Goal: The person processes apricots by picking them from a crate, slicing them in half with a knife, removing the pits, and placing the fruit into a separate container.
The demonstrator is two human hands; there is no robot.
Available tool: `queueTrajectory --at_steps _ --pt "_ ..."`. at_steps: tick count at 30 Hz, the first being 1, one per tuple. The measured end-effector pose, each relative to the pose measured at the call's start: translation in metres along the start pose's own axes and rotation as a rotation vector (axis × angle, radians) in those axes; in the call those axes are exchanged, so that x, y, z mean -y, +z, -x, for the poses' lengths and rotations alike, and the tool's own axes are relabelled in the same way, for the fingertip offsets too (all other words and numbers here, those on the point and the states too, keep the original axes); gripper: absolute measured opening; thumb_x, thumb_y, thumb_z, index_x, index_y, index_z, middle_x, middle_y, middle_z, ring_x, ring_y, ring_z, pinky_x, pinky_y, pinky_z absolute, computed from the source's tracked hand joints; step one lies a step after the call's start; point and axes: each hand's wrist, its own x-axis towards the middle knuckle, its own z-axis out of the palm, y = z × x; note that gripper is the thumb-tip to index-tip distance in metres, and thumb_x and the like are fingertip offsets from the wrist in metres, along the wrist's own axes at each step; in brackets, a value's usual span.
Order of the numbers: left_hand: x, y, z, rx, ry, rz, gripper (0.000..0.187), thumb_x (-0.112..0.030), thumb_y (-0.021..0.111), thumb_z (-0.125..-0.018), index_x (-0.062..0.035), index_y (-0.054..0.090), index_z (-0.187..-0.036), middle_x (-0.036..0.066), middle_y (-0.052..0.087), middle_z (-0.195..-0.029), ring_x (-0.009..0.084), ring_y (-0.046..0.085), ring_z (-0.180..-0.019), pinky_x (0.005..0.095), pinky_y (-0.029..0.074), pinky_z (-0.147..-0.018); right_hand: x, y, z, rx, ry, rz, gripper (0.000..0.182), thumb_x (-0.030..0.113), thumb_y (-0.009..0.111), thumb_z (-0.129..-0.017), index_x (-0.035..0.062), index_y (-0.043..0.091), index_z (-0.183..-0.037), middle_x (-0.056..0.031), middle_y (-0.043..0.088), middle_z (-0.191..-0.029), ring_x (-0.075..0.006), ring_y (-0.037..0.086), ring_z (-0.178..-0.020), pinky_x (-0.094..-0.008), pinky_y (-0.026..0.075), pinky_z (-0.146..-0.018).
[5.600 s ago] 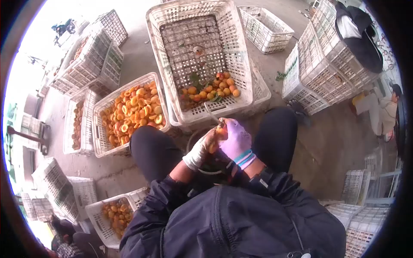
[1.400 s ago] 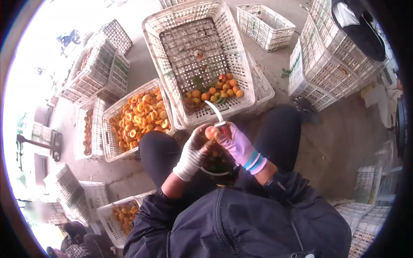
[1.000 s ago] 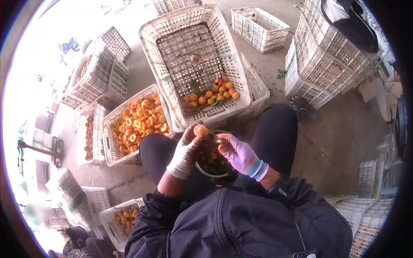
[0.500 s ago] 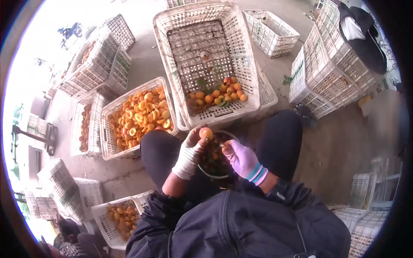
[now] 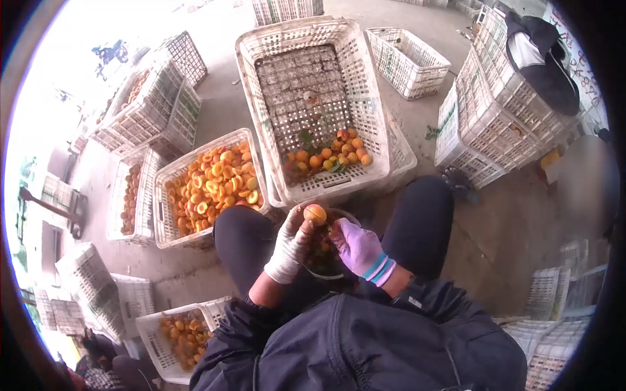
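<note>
The person sits with knees apart in dark trousers and a dark jacket, and both hands meet just in front of the lap. The left hand [image 5: 291,242], in a whitish glove, pinches an apricot [image 5: 315,213] between thumb and fingertips and holds it up over a round bowl [image 5: 344,217] that sits between the knees. The right hand [image 5: 355,246], in a purple glove with a striped cuff, is curled just beside the fruit above the same bowl; its fingers are bent inward, but whether they grip anything cannot be told. The bowl holds dark contents too small to make out.

Just beyond the hands stands a large white crate [image 5: 372,111], mostly bare, with a small heap of whole apricots [image 5: 329,156] and a few leaves at its near end. To its left a smaller crate [image 5: 164,195] is filled with halved apricots [image 5: 215,184], cut faces up. Beside the left elbow another crate [image 5: 147,326] holds more fruit. Farther out, more white crates stand around on the concrete floor, some stacked at the far right with a dark garment [image 5: 544,55] lying on top
</note>
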Motion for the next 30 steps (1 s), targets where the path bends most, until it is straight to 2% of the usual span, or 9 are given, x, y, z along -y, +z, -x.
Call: queueTrajectory --at_steps 3,8,12,19,21,25,27,28,30 --pt "-0.002 0.009 -0.001 -0.041 -0.094 0.237 0.069 -0.039 0.063 -0.088 -0.0044 0.032 -0.139 0.017 0.057 -0.119 0.0262 0.057 -0.108 0.0354 0.045 -0.095 -0.001 -0.004 0.003 -0.043 -0.048 -0.117 0.016 0.022 0.06 -0.089 0.0069 0.057 -0.095 -0.0142 0.065 -0.083 -0.0353 0.063 -0.077 -0.0416 0.05 -0.063" --pt "0.005 0.017 -0.006 -0.024 -0.017 0.111 0.062 -0.018 0.074 -0.082 -0.0068 0.041 -0.134 0.002 0.054 -0.114 0.013 0.051 -0.105 0.0286 0.042 -0.092 0.001 -0.015 0.002 -0.032 -0.034 -0.003 0.017 0.024 0.058 -0.09 0.0072 0.056 -0.092 -0.0141 0.065 -0.083 -0.0355 0.063 -0.077 -0.0428 0.05 -0.062" --pt "0.005 0.019 -0.006 -0.007 -0.034 -0.022 0.058 -0.018 0.071 -0.084 -0.0063 0.043 -0.133 0.001 0.054 -0.111 0.0114 0.051 -0.1 0.0265 0.042 -0.09 -0.008 -0.01 0.009 -0.016 0.003 0.008 0.018 0.026 0.057 -0.09 0.0078 0.056 -0.093 -0.0143 0.065 -0.084 -0.0366 0.062 -0.077 -0.0448 0.049 -0.063" --pt "0.007 0.018 -0.007 -0.141 -0.092 0.112 0.052 -0.04 0.052 -0.096 -0.0047 0.043 -0.132 0.004 0.054 -0.103 0.0126 0.053 -0.095 0.0273 0.044 -0.085 -0.011 -0.001 0.01 -0.078 -0.082 0.016 0.019 0.026 0.058 -0.09 0.0076 0.056 -0.094 -0.0146 0.064 -0.084 -0.036 0.063 -0.077 -0.0442 0.049 -0.062" --pt "0.019 0.01 -0.012 -0.203 -0.117 0.191 0.063 -0.057 0.044 -0.093 -0.0121 0.037 -0.135 0.005 0.056 -0.1 0.0112 0.056 -0.071 0.0236 0.048 -0.058 -0.01 0.001 0.011 -0.058 -0.124 -0.107 0.019 0.026 0.058 -0.09 0.0074 0.055 -0.092 -0.0148 0.064 -0.082 -0.0364 0.062 -0.076 -0.0445 0.049 -0.061" --pt "0.024 0.008 -0.005 -0.067 -0.074 0.202 0.059 -0.047 0.055 -0.092 -0.0118 0.037 -0.135 0.003 0.055 -0.102 0.0111 0.055 -0.079 0.0239 0.048 -0.066 -0.003 -0.001 0.007 -0.047 -0.11 0.008 0.02 0.026 0.057 -0.09 0.0073 0.053 -0.089 -0.0149 0.062 -0.081 -0.0371 0.061 -0.074 -0.0454 0.048 -0.06" --pt "0.01 0.02 -0.003 -0.012 0.043 0.05 0.055 -0.032 0.066 -0.089 -0.0117 0.039 -0.133 0.001 0.053 -0.106 0.0105 0.054 -0.09 0.0242 0.047 -0.078 -0.003 -0.001 0.005 -0.053 -0.094 -0.032 0.02 0.026 0.057 -0.09 0.0074 0.052 -0.087 -0.0151 0.061 -0.079 -0.0376 0.061 -0.073 -0.0461 0.048 -0.059" --pt "0.014 0.015 -0.005 -0.006 -0.023 0.181 0.057 -0.021 0.072 -0.084 -0.0118 0.041 -0.131 -0.001 0.05 -0.109 0.0101 0.051 -0.098 0.0247 0.044 -0.086 -0.004 -0.001 0.005 -0.048 -0.092 -0.03 0.02 0.026 0.057 -0.09 0.0074 0.052 -0.087 -0.0151 0.061 -0.079 -0.0376 0.061 -0.073 -0.0461 0.048 -0.059" --pt "0.027 0.01 -0.005 -0.037 0.01 0.129 0.053 -0.024 0.069 -0.087 -0.0101 0.042 -0.13 0.0 0.052 -0.109 0.0104 0.052 -0.097 0.0256 0.044 -0.086 -0.005 0.001 0.005 -0.023 -0.098 -0.013 0.018 0.025 0.056 -0.09 0.0073 0.053 -0.089 -0.015 0.062 -0.08 -0.0376 0.061 -0.073 -0.0455 0.048 -0.06"
